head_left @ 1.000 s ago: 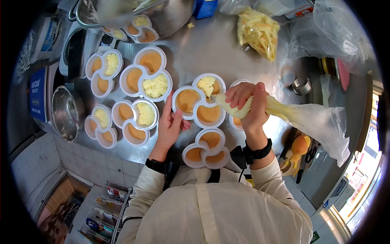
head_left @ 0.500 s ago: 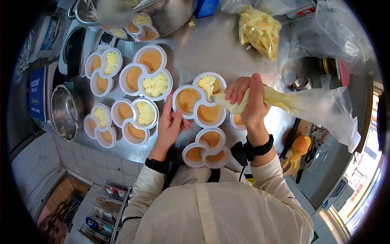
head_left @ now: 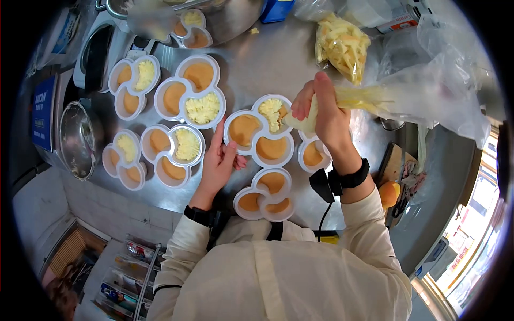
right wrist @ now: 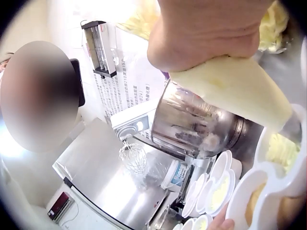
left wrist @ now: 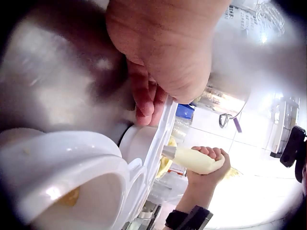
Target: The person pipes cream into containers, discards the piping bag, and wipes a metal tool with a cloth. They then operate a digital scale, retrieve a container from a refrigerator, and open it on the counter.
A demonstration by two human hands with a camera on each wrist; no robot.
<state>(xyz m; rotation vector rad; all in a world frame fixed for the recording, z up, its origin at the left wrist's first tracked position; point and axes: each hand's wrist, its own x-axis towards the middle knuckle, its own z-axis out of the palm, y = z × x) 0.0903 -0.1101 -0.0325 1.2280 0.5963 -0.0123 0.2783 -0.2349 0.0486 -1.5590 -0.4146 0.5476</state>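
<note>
My right hand (head_left: 327,115) grips a piping bag (right wrist: 235,91) filled with pale yellow cream. Its metal tip (left wrist: 168,152) is down at the far cup of a white three-lobed container (head_left: 270,164). Piped cream (head_left: 271,110) covers much of the tan layer in that cup; the other two cups show plain tan rounds. My left hand (head_left: 217,167) rests against the container's left side, with the index finger extended along its wall and the thumb at the rim. In the left wrist view, the left fingers (left wrist: 144,103) touch the outer wall below the rim.
Several similar containers stand to the left, each with one cream-filled cup (head_left: 203,108). A container with tan rounds (head_left: 272,182) stands in front, and another (head_left: 312,154) sits under my right arm. Farther back are a bag of yellow strips (head_left: 342,47) and a steel bowl (head_left: 227,21).
The piped cream spreads farther across the far cup. My right hand and the piping bag have shifted away from my body, and the bag's tail has swung upward. My left hand keeps its place at the container.
</note>
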